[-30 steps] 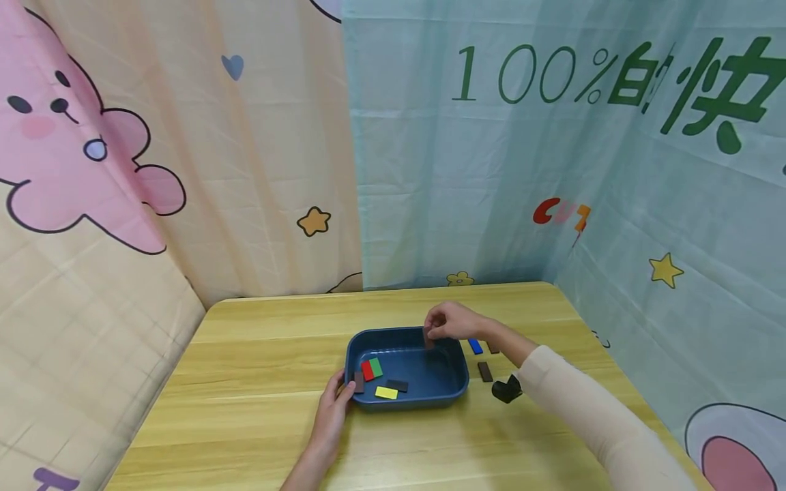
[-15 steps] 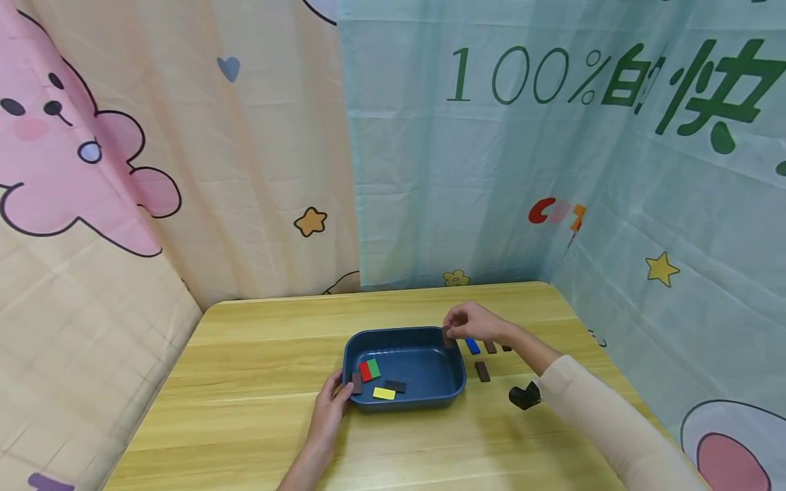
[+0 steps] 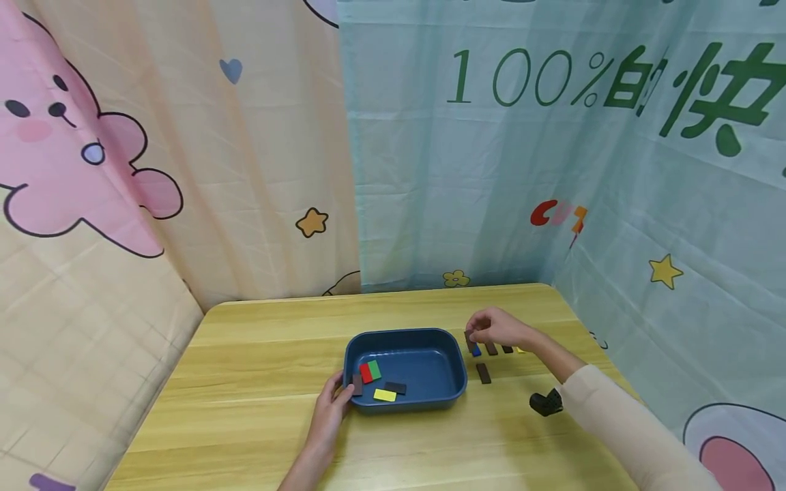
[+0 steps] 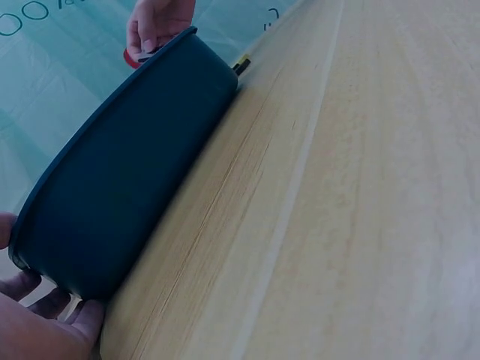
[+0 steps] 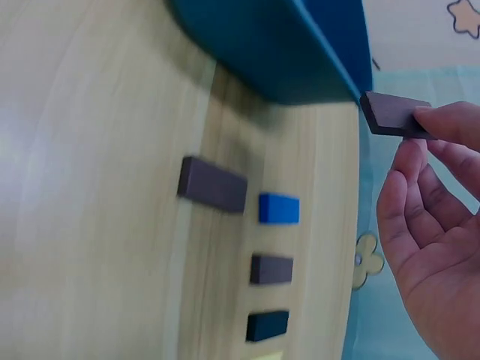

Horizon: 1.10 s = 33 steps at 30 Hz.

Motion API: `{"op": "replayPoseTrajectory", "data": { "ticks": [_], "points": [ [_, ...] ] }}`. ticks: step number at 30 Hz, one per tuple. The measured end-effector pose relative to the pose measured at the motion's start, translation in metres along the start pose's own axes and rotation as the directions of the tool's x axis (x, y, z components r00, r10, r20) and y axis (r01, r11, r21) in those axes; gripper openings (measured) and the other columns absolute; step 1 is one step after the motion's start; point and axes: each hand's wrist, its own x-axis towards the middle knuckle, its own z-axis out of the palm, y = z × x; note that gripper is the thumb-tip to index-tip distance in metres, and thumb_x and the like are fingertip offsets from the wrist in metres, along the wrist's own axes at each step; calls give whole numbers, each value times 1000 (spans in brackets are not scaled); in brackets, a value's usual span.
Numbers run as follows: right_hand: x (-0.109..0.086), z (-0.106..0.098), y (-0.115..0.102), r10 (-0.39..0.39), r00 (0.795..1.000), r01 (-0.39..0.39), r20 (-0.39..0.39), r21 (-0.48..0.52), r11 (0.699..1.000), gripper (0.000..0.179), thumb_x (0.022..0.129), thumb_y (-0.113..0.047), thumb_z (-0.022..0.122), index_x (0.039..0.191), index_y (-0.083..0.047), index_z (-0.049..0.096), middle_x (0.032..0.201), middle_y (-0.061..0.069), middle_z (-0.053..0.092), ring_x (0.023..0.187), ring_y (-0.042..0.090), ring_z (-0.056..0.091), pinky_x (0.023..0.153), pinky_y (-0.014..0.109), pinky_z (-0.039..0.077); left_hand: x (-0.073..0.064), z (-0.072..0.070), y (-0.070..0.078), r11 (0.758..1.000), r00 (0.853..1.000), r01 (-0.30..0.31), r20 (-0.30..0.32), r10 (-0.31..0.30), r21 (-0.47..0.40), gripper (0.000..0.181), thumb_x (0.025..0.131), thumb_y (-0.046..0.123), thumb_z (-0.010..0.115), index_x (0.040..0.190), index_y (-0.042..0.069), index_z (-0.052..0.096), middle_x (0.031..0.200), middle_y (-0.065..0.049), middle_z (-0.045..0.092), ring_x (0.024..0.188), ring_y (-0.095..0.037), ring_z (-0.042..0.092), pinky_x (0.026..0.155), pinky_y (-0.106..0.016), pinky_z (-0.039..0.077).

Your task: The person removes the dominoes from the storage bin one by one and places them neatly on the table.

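My left hand (image 3: 328,412) grips the left end of a dark blue plastic basin (image 3: 405,407), thumb at the rim and fingers against the outer wall. Between thumb and fingertips, my right hand (image 3: 500,327) pinches a brown domino block (image 5: 394,114), raised just beyond the basin's right end. Inside the basin lie a brown block (image 3: 357,384), a red block (image 3: 366,373) beside a green block (image 3: 374,369), a black block (image 3: 396,388) and a yellow block (image 3: 385,395). Below the held block, a blue block (image 5: 279,208) lies on the table, partly covered in the head view.
Right of the basin, a brown block (image 3: 483,373) lies nearer me. A row behind it continues rightward with another brown block (image 3: 491,348), a black block (image 3: 507,349) and a yellow block (image 3: 520,350). Printed curtains (image 3: 417,204) hang behind the wooden table (image 3: 264,354).
My right hand has moved right with the brown domino block, from over the basin's far right corner to outside it above the row. My left hand and the basin have stayed in place.
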Motion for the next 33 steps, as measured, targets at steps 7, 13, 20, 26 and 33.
{"op": "replayPoseTrajectory", "data": {
  "ticks": [7,13,20,26,33],
  "points": [
    [-18,-6,24,30,1000,-30,-8,35,999,16,95,-5,65,105,6,71,86,4,69,75,22,59,71,46,55,1,1,1,999,1000,-14,5,15,-29,50,111,11,45,154,-11,32,159,-33,28,141,-47,38,115,-56,35],
    [-31,-5,49,72,997,-71,-26,42,997,15,93,-4,68,105,4,72,90,5,69,74,18,58,67,38,55,3,2,0,999,1000,-17,9,17,-41,49,111,11,46,153,-10,33,159,-33,27,142,-47,37,116,-56,34],
    [-43,-1,65,97,995,-96,-28,34,995,14,93,-4,70,105,4,73,91,5,69,75,20,58,64,31,53,3,0,0,999,1000,-25,4,25,-38,49,111,12,46,153,-10,35,158,-33,29,142,-46,38,116,-56,35],
    [-49,6,75,125,992,-125,14,65,990,12,96,-2,69,106,4,73,91,6,70,76,20,59,66,30,54,1,1,0,999,1000,-23,6,24,-30,49,111,11,46,153,-11,34,158,-34,28,141,-46,38,115,-55,35],
    [-50,12,77,93,996,-93,10,-15,996,7,95,-3,71,100,1,74,79,2,64,68,16,55,59,27,49,1,1,-3,1000,1000,-11,-1,11,-17,51,111,13,46,154,-11,32,158,-35,27,141,-46,38,115,-55,36]
  ]
}}
